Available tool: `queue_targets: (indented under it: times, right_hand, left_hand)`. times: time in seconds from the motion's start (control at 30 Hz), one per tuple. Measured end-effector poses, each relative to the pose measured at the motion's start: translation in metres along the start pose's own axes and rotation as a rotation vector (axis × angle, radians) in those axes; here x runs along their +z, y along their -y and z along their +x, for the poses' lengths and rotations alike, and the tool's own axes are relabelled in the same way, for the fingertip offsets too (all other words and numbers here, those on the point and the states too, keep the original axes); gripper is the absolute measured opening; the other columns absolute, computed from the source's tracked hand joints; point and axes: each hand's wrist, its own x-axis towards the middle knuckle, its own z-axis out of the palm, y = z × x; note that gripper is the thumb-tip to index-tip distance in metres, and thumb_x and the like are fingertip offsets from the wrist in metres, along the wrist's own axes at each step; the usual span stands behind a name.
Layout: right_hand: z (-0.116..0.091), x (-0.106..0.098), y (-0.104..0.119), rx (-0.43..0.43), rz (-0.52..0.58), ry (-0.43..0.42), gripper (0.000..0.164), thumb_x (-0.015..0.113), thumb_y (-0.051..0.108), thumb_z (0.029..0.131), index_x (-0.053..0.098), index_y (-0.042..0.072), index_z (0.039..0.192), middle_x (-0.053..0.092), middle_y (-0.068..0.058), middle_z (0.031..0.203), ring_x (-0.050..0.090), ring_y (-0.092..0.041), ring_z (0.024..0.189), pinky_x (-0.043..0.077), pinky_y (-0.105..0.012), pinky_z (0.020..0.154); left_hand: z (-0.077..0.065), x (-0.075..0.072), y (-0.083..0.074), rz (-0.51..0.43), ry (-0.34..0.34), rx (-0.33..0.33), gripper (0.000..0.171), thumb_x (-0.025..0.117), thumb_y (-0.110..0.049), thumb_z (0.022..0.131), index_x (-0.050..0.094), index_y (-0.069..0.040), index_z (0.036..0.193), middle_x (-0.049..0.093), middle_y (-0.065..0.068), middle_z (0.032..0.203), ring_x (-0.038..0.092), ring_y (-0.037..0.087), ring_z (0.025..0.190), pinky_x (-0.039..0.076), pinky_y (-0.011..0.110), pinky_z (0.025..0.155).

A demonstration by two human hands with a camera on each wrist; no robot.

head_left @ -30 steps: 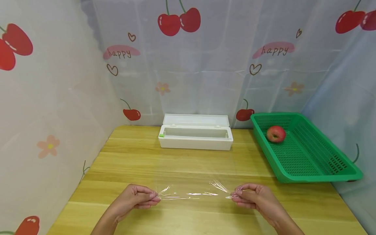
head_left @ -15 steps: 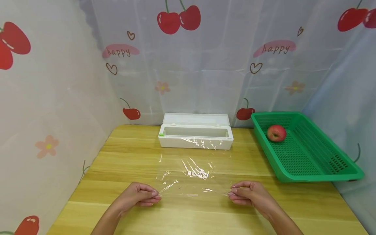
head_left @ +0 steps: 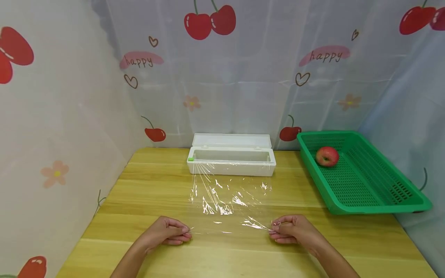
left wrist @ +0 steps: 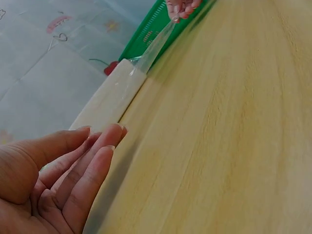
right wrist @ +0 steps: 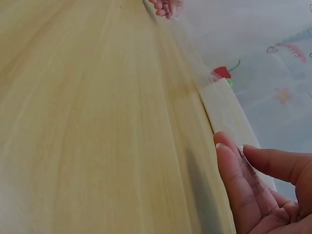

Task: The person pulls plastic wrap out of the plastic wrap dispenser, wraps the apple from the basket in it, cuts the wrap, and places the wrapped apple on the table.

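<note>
A sheet of clear cling film stretches from the front of a white dispenser box toward me, its creases shining. At its near left corner my left hand pinches the film between thumb and fingers. My right hand pinches the near right corner, where pleats gather. The box's lid stands raised at the back. In the right wrist view, a strip of film shows between the right thumb and fingers. The left wrist view has the left hand close up, with the right hand across the film.
A green plastic basket stands on the right, with a red apple in its back left part. A green tab sits at the box's left end. A cherry-printed curtain surrounds the wooden table behind and at both sides.
Both hands stay gripping the film; the right one has shifted slightly left. More bright creases show across the sheet now, reaching up to the box front.
</note>
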Motion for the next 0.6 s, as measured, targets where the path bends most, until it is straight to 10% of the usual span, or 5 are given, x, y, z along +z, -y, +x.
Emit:
queue_targets:
  times: [0.6]
  right_hand:
    - [0.0057, -0.0087, -0.0066, -0.001, -0.087, -0.014, 0.029, 0.069, 0.011, 0.096, 0.063, -0.012, 0.114, 0.076, -0.020, 0.097, 0.076, -0.026, 0.086, 0.062, -0.035, 0.075]
  left_hand:
    - [0.0005, -0.0061, 0.0046, 0.032, -0.005, -0.056, 0.032, 0.073, -0.017, 0.095, 0.072, 0.009, 0.114, 0.075, 0.021, 0.100, 0.076, 0.027, 0.091, 0.062, 0.030, 0.075]
